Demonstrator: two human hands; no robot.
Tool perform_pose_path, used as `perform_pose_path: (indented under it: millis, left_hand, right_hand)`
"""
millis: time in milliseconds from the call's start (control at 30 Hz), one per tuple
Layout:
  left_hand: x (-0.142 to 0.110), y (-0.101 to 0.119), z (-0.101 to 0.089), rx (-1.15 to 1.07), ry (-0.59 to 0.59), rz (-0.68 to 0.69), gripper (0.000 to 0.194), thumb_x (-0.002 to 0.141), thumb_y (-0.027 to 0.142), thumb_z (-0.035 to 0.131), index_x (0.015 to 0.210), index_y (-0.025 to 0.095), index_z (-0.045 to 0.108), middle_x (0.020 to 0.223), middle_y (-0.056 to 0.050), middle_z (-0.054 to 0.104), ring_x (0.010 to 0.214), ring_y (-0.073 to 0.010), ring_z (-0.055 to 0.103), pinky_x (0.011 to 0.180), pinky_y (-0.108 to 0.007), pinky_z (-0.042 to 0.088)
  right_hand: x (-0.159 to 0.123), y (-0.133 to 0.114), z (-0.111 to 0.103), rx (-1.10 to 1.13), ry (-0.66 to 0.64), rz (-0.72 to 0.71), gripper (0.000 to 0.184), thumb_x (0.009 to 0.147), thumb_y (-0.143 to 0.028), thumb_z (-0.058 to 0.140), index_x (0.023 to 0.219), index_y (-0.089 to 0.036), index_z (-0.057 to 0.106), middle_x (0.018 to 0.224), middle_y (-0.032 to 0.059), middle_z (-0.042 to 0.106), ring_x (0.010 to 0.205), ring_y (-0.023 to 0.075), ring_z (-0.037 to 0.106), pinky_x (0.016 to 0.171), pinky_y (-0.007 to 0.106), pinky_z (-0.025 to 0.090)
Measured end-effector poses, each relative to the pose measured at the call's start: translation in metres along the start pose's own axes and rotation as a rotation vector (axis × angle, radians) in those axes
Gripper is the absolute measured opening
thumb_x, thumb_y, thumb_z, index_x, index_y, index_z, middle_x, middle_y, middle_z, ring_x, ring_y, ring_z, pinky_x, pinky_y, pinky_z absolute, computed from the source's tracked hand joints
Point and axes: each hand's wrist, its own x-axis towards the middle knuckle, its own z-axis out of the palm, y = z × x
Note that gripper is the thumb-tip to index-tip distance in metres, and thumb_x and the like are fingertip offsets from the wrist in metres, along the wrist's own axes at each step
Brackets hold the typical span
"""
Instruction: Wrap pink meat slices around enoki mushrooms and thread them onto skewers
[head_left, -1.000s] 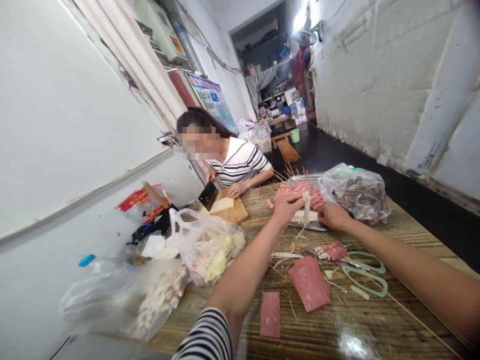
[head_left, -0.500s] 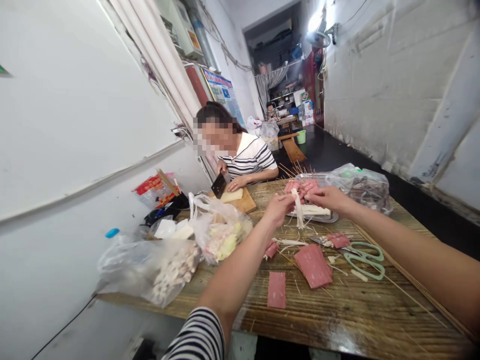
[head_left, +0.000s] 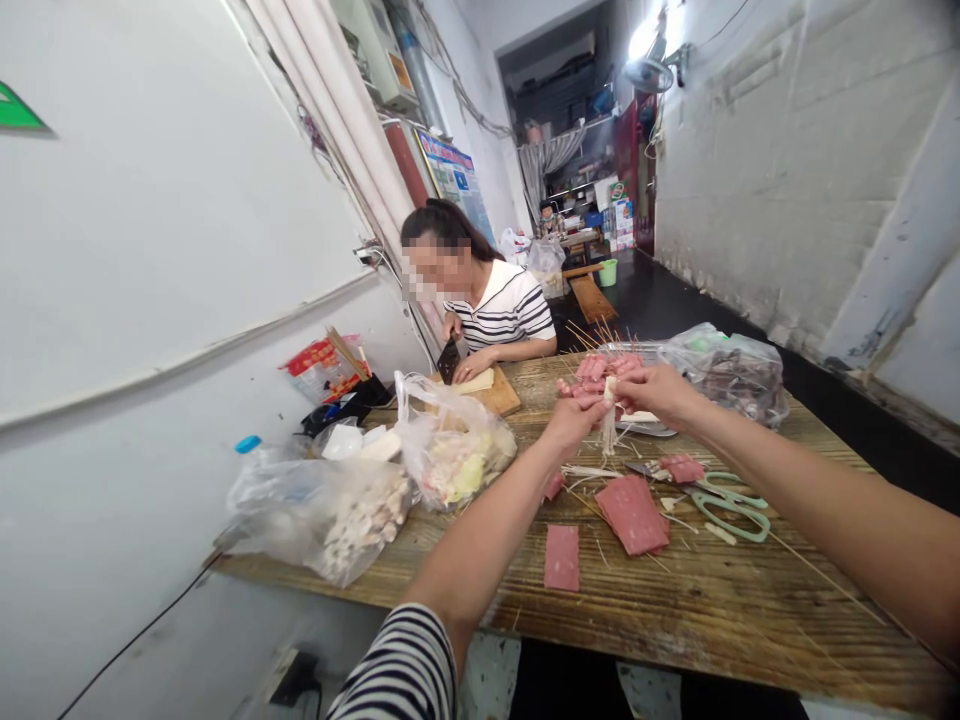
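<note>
Both my hands are together over the near edge of a metal tray. Fingers of my left hand (head_left: 577, 420) pinch a small bunch of enoki mushrooms (head_left: 609, 432), whose thin stems hang down. My right hand (head_left: 660, 393) grips the same bunch near its top. Behind them, pink meat rolls on skewers (head_left: 600, 368) lie on the tray. Closer to me are a stack of pink meat slices (head_left: 634, 514) and a single slice (head_left: 562, 557) lying flat. To the right, green-handled scissors (head_left: 729, 508) lie beside a rolled piece of meat (head_left: 682, 467).
Across the wooden table (head_left: 480, 560), a co-worker (head_left: 506, 310) holds a cleaver (head_left: 448, 360) at a cutting board (head_left: 501, 396). Plastic bags of mushrooms (head_left: 364, 530) and of vegetables (head_left: 469, 470) stand on the left. Another filled bag (head_left: 739, 375) sits behind my right hand.
My hands have come closer together, and the right now meets the left at the enoki bunch. The view has shifted slightly. The co-worker's cleaver has moved lower against the board.
</note>
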Motion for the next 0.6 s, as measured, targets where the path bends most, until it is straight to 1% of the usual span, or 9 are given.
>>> perform_pose_path:
  millis: [167,233,300,367,500,600]
  left_hand:
    - [-0.009,0.008,-0.009,0.069,-0.076,-0.035,0.041,0.064,0.049,0.078,0.076,0.011,0.076,0.07,-0.007,0.071,0.058,-0.0111,0.056,0.058,-0.023,0.042]
    - [-0.011,0.009,-0.011,0.074,-0.101,-0.031,0.04,0.066,0.049,0.077,0.075,0.01,0.076,0.071,-0.007,0.071,0.058,-0.0113,0.056,0.059,-0.023,0.043]
    - [-0.013,0.008,-0.01,0.074,-0.119,-0.026,0.037,0.069,0.047,0.075,0.078,0.011,0.077,0.075,-0.008,0.073,0.064,-0.0132,0.059,0.064,-0.025,0.046]
    - [-0.014,0.006,-0.008,0.11,-0.094,0.009,0.034,0.072,0.043,0.074,0.085,0.012,0.077,0.08,-0.008,0.074,0.07,-0.0147,0.062,0.07,-0.027,0.047]
    - [-0.016,0.008,-0.005,0.257,0.044,0.126,0.028,0.072,0.032,0.075,0.093,0.014,0.077,0.087,-0.006,0.076,0.079,-0.0174,0.065,0.079,-0.029,0.048]
    - [-0.017,0.015,-0.003,0.388,0.068,0.153,0.021,0.075,0.026,0.071,0.091,0.015,0.078,0.085,-0.005,0.076,0.08,-0.0189,0.066,0.078,-0.029,0.049]
  right_hand:
    - [-0.008,0.0,0.003,0.039,-0.016,0.032,0.034,0.067,-0.05,0.071,0.064,-0.016,0.066,0.055,0.0038,0.06,0.051,0.011,0.051,0.047,0.024,0.046]
    - [-0.013,0.0,0.002,0.043,-0.047,0.039,0.035,0.064,-0.051,0.072,0.063,-0.016,0.066,0.054,0.0025,0.058,0.05,0.0097,0.048,0.045,0.023,0.042]
    - [-0.017,0.0,0.001,0.03,-0.082,0.038,0.035,0.061,-0.049,0.073,0.06,-0.015,0.064,0.05,0.0,0.054,0.048,0.0078,0.044,0.043,0.021,0.037]
    - [-0.019,0.0,0.0,0.001,-0.097,0.039,0.034,0.06,-0.048,0.073,0.057,-0.015,0.062,0.048,-0.0018,0.051,0.047,0.0068,0.041,0.043,0.021,0.035]
    - [-0.019,0.006,0.0,-0.006,-0.066,0.077,0.036,0.058,-0.05,0.073,0.056,-0.016,0.06,0.049,-0.0016,0.052,0.048,0.008,0.044,0.046,0.022,0.039]
    - [-0.018,0.012,0.001,0.035,-0.057,0.099,0.041,0.054,-0.055,0.074,0.059,-0.016,0.062,0.051,-0.0012,0.053,0.049,0.0087,0.045,0.047,0.023,0.04]
